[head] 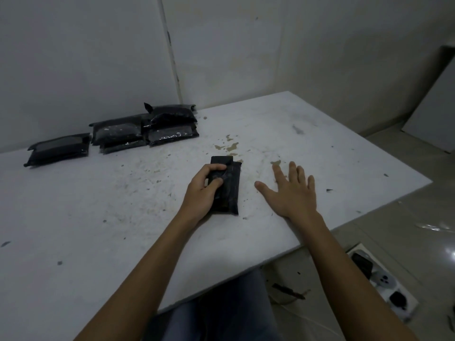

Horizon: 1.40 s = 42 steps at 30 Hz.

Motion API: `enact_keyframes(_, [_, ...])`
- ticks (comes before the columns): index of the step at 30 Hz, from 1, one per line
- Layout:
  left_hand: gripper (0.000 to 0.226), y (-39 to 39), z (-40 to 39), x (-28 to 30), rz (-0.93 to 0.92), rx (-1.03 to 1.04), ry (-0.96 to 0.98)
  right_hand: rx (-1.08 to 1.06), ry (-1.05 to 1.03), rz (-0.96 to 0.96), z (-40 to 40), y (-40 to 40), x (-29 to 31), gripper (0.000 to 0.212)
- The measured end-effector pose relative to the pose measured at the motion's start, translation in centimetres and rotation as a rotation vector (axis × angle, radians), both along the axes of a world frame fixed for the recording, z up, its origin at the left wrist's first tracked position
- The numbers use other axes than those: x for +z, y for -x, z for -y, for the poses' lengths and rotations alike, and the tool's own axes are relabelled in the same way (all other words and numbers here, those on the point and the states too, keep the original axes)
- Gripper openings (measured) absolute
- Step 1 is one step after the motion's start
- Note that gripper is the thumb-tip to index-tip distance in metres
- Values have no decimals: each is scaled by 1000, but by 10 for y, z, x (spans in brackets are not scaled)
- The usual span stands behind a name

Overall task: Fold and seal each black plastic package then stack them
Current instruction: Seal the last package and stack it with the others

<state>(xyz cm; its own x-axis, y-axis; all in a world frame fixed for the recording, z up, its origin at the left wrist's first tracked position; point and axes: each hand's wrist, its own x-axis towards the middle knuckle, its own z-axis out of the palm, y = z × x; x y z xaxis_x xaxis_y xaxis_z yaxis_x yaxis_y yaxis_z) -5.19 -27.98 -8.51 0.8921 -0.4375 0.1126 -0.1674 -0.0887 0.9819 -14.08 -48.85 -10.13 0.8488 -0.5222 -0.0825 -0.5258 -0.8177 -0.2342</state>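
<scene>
Package (227, 190) partly under left hand (203, 190).

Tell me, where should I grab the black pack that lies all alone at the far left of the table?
Probably across its short width. The lone pack lies flat on the table, long side running left to right, apart from the pile of packs. Come from above, thumb on the near long edge and fingers on the far one, at the plump middle rather than the thin pointed corners, which would likely slip or crumple.
</scene>
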Motion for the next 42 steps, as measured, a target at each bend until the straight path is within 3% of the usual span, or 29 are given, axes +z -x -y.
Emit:
enact_keyframes(10, [33, -45, 44, -4, 43, -1, -33, -56, 13, -3, 43, -53, -1, 99])
enact_keyframes(15, [32, -66, 67, -1, -87, 0, 3, -72, 22, -14, 66, -84, 1, 97])
enact_keyframes(24, [32, -122, 107, 2, -42, 44, -6, -89, 27, 21, 103, -148, 1, 94])
enact_keyframes(32, [33, -142, 116, -5, -13, 56, 15, -39, 67, 46, 116, -182, -3, 83])
enact_keyframes(42, [31, -158, 107, 2, -136, 90, 125, 133, 87, 56, 103, -200, -4, 67])
